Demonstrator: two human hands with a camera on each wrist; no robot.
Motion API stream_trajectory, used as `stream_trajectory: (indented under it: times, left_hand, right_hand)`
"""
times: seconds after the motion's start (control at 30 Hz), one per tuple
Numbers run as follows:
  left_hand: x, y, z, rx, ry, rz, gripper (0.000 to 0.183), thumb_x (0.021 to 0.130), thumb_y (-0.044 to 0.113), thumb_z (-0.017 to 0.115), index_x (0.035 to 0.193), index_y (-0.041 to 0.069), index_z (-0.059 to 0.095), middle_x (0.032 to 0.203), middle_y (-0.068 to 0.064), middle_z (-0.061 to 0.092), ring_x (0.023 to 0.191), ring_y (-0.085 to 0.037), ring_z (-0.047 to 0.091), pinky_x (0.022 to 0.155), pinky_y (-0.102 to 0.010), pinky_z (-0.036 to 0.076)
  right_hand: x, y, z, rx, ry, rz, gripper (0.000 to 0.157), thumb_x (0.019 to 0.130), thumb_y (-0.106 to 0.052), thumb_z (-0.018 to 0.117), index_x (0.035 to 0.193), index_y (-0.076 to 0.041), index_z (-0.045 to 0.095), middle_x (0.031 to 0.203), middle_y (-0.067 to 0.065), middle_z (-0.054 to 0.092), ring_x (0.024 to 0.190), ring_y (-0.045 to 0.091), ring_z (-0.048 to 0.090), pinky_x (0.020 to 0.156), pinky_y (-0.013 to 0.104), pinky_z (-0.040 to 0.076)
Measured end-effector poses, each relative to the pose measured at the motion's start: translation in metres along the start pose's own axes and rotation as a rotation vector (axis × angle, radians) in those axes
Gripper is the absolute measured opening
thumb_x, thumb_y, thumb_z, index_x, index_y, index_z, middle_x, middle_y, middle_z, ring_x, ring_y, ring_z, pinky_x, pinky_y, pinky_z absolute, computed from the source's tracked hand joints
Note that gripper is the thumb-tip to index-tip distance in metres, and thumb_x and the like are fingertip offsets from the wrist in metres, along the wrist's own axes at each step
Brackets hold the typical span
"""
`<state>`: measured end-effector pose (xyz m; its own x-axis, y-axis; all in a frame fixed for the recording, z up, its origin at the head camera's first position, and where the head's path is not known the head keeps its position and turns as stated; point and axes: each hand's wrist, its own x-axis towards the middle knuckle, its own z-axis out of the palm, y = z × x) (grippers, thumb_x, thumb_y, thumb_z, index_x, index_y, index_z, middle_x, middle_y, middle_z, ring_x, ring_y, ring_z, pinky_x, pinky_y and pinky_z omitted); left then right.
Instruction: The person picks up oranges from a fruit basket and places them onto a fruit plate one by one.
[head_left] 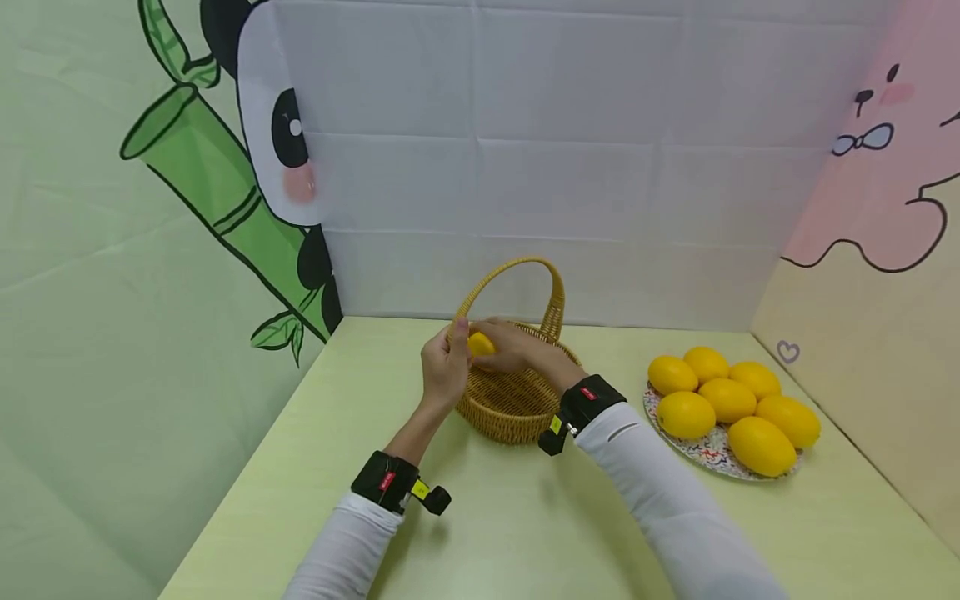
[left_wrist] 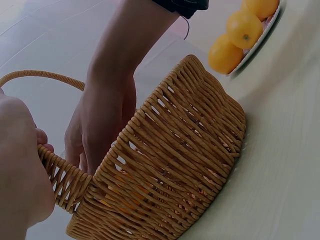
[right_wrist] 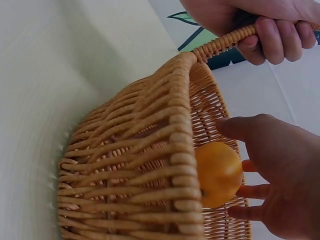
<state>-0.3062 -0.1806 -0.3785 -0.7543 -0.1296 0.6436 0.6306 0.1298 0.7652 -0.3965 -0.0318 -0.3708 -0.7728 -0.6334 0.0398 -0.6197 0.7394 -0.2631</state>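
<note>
A brown wicker basket [head_left: 510, 417] with a tall arched handle [left_wrist: 65, 185] stands on the table. My left hand [head_left: 446, 367] grips the handle near its left base; in the right wrist view its fingers [right_wrist: 285, 40] are curled round it. Just inside the basket's mouth, my right hand [head_left: 513, 346] holds a yellow lemon [right_wrist: 218, 174], its fingers [right_wrist: 255, 191] against one side and the thumb above. From the left wrist, the right hand [left_wrist: 105, 115] dips behind the rim, and the lemon is mostly hidden by the weave.
On the right of the table a patterned plate [head_left: 708, 452] bears several lemons [head_left: 727, 400]. A white wall panel [head_left: 562, 192] rises behind the table. A green backdrop with a bamboo drawing [head_left: 217, 183] stands on the left, a pink cartoon backdrop [head_left: 862, 200] on the right.
</note>
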Motion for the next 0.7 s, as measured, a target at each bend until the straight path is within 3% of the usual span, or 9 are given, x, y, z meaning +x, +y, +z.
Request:
stream_trajectory:
  times: [0.23, 0.47, 0.57, 0.7]
  left_hand:
    - [0.001, -0.003, 0.000, 0.025, 0.011, -0.010, 0.048, 0.112, 0.022, 0.046, 0.066, 0.008, 0.046, 0.051, 0.003, 0.042, 0.042, -0.003, 0.035, 0.038, -0.014, 0.028]
    - [0.005, -0.034, -0.001, 0.031, 0.007, -0.025, 0.053, 0.112, 0.035, 0.045, 0.067, 0.007, 0.049, 0.049, 0.003, 0.044, 0.040, -0.008, 0.039, 0.036, -0.017, 0.031]
    - [0.006, -0.037, -0.003, 0.009, -0.009, -0.024, 0.055, 0.111, 0.042, 0.045, 0.067, 0.009, 0.048, 0.048, 0.003, 0.044, 0.039, -0.010, 0.039, 0.035, -0.017, 0.032]
    - [0.006, -0.034, -0.002, -0.003, -0.004, -0.044, 0.053, 0.112, 0.036, 0.046, 0.066, 0.009, 0.047, 0.048, 0.004, 0.043, 0.038, -0.008, 0.038, 0.035, -0.016, 0.030]
  right_hand:
    - [0.009, -0.002, 0.006, -0.044, -0.047, 0.050, 0.071, 0.102, -0.044, 0.063, 0.163, -0.021, 0.034, 0.162, 0.012, 0.033, 0.143, 0.027, 0.036, 0.115, 0.047, 0.038]
    - [0.014, -0.005, 0.011, -0.061, -0.061, 0.085, 0.067, 0.101, -0.036, 0.067, 0.161, -0.025, 0.039, 0.154, 0.013, 0.039, 0.126, 0.026, 0.048, 0.105, 0.043, 0.048]
    - [0.014, -0.006, 0.012, -0.059, -0.043, 0.078, 0.066, 0.100, -0.030, 0.070, 0.160, -0.024, 0.042, 0.150, 0.014, 0.042, 0.119, 0.025, 0.050, 0.101, 0.042, 0.049]
    - [0.014, -0.008, 0.013, -0.078, 0.003, 0.057, 0.063, 0.099, -0.021, 0.071, 0.156, -0.021, 0.047, 0.146, 0.015, 0.047, 0.116, 0.027, 0.052, 0.099, 0.042, 0.050]
